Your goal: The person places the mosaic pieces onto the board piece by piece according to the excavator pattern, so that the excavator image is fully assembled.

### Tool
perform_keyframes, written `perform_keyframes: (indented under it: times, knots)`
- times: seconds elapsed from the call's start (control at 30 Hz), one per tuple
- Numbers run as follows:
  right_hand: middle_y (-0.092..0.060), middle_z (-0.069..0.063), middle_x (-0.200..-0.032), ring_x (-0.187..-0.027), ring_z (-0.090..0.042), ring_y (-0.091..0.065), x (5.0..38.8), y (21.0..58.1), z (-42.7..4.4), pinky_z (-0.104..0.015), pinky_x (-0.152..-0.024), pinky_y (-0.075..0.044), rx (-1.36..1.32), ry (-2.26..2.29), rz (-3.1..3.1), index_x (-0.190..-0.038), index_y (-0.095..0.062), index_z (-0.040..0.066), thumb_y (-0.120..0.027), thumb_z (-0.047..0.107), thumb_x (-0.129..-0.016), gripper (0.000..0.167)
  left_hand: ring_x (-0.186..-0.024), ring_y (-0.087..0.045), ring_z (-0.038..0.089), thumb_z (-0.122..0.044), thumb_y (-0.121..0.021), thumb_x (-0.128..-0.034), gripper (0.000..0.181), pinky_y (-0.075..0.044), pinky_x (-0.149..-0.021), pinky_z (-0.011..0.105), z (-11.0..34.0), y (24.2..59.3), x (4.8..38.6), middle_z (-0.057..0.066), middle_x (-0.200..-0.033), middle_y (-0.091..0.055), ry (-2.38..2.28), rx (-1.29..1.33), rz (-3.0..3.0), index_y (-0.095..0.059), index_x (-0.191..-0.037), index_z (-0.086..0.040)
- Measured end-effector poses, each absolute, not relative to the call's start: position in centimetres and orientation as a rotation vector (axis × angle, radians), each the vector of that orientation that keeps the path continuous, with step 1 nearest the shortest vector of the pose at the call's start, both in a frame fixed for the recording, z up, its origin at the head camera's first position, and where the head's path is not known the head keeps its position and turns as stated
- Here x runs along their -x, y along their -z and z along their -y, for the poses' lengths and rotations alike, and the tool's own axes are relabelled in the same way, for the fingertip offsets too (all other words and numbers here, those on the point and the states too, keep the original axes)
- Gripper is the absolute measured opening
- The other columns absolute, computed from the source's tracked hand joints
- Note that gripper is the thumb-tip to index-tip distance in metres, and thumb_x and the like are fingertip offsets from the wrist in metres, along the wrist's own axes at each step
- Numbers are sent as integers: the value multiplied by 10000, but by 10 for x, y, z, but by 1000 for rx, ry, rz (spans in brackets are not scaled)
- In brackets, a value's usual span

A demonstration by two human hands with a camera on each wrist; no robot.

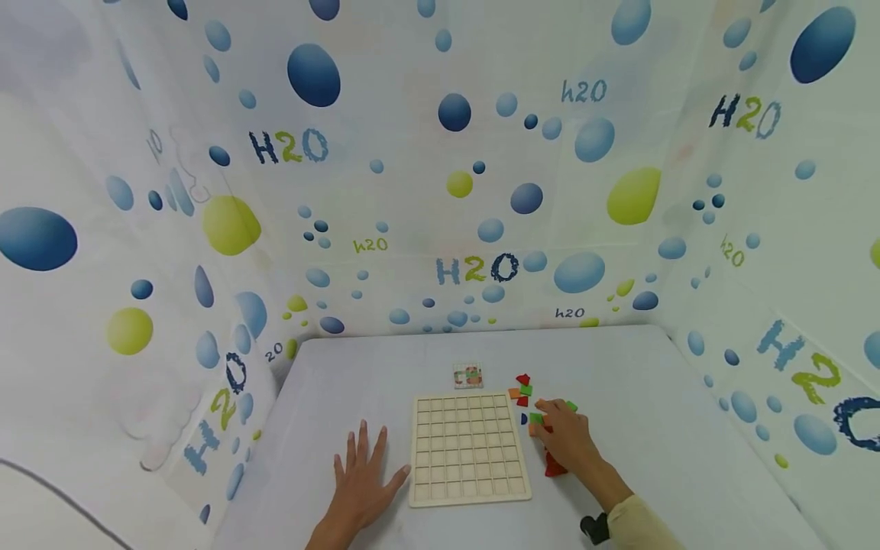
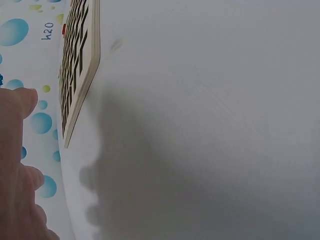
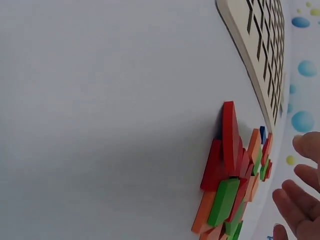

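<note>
In the head view, a pale wooden board point(image 1: 474, 501) divided into small square cells lies on the table. My left hand point(image 1: 360, 483) is beside its left edge, fingers spread, holding nothing; the thumb reaches close to the rim. To the right of the board my right hand point(image 1: 569, 437) hovers over a pile of flat coloured blocks and covers part of it. In the right wrist view its fingers point(image 3: 292, 202) are loosely bent with nothing seen between them. The pile shows a red block point(image 3: 230, 140) on top, a green block point(image 3: 223, 201) and orange pieces point(image 3: 204, 212).
A small printed card point(image 1: 467, 376) lies behind the board. Loose red, green and orange pieces trail behind the pile, near a small dark blue piece point(image 1: 524, 418). A curtain point(image 1: 385, 191) with bubbles and H2O lettering surrounds the white table point(image 1: 344, 374).
</note>
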State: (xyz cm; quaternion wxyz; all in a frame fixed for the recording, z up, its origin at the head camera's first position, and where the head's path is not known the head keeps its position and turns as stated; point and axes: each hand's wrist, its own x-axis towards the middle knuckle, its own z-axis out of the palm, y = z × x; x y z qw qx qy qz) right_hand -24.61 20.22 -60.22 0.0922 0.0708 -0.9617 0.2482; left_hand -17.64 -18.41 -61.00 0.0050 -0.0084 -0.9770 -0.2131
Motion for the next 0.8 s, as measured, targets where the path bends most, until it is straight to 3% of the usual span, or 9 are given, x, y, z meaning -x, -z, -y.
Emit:
perform_keyframes:
  times: [0.3, 0.5, 0.8]
  knots:
    - [-676, -153, -1213, -1125, -374, -631, 267, 612, -194, -632, -902, -489, -232, -611, 2888, -1236, -724, 62, -816, 245, -937, 362, -1551, -206, 578, -504, -662, -992, 723, -153, -1171, 820, 171, 613, 184, 285, -1708, -238, 742, 247, 2974, -489, -1580, -122]
    - [-674, -127, -1139, -1062, -362, -619, 268, 614, -192, -604, -860, -489, -226, -497, 2889, -1142, -739, 82, -830, 248, -922, 290, -1571, -213, 534, -450, -622, -1027, 618, -154, -1191, 801, 167, 614, 186, 234, -1720, -259, 702, 310, 3059, -507, -1579, -195]
    - [-681, -140, -1144, -1081, -368, -617, 270, 617, -186, -616, -885, -478, -230, -486, 2918, -1098, -748, 89, -820, 262, -927, 254, -1574, -220, 522, -384, -627, -1026, 568, -140, -1209, 783, 170, 618, 181, 227, -1708, -297, 687, 297, 3105, -551, -1545, -165]
